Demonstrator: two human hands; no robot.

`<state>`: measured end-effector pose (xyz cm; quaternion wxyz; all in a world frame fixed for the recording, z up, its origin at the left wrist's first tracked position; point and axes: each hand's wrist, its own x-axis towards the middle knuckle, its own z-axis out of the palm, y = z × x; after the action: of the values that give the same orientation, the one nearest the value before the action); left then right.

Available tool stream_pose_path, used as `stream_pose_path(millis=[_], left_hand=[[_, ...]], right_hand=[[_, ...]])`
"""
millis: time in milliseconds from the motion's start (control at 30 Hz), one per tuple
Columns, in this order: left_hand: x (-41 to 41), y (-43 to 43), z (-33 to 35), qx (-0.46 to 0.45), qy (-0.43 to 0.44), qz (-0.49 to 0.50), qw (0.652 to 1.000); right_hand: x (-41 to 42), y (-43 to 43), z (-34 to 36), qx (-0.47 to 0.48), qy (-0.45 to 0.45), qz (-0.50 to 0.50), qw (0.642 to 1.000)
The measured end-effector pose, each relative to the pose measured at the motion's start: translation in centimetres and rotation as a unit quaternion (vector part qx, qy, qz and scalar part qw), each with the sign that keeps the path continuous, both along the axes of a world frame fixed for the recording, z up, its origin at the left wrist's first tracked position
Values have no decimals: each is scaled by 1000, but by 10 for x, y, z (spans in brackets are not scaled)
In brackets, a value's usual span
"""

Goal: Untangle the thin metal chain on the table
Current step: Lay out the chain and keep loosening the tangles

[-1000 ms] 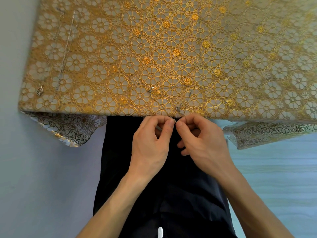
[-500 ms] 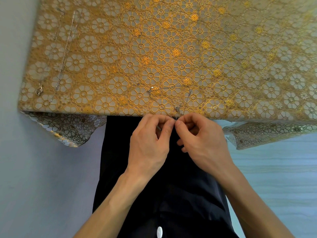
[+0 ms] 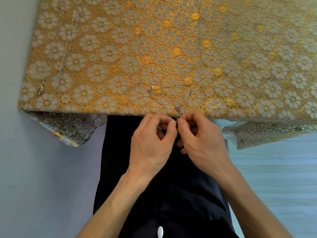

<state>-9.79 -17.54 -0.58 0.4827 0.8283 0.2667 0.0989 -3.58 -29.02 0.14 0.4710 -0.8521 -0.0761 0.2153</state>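
Item, nearest: dark garment with a white button at the bottom edge of the view, both bare forearms reaching forward over it

Item: left hand, fingers curled, thumb and forefinger closed in a fine pinching grip at the near edge of the surface

Item: right hand, likewise curled, its pinching grip tip to tip with the left; the two grips meet on one small spot of the thin metal chain, apparently a knot, though it is too small to make out

Item: the chain itself, running from the pinched spot up onto the surface just beyond the fingers, past a small clasp-like piece, then out in a loose open loop to the left, ending near a small bright fitting

Item: gold floral cloth covering the surface, its corners hanging over the edge on both sides

Item, farthest left: a second chain laid out nearly straight, with a clasp below it, well apart from the hands

Condition of work: mid-way, by judgement. The loop on the surface lies free and uncrossed; the part between the fingers remains to be teased apart, then the whole length laid out straight
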Motion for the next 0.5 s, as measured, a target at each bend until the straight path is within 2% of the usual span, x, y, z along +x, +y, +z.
stream_pose_path(millis=[333,500], left_hand=[[0,19,4,73,-33,-60,995],[3,24,6,105,-41,-92,989]], right_hand=[[-1,-1,3,7,-32,29,999],[1,-3,6,-18,-58,44,997]])
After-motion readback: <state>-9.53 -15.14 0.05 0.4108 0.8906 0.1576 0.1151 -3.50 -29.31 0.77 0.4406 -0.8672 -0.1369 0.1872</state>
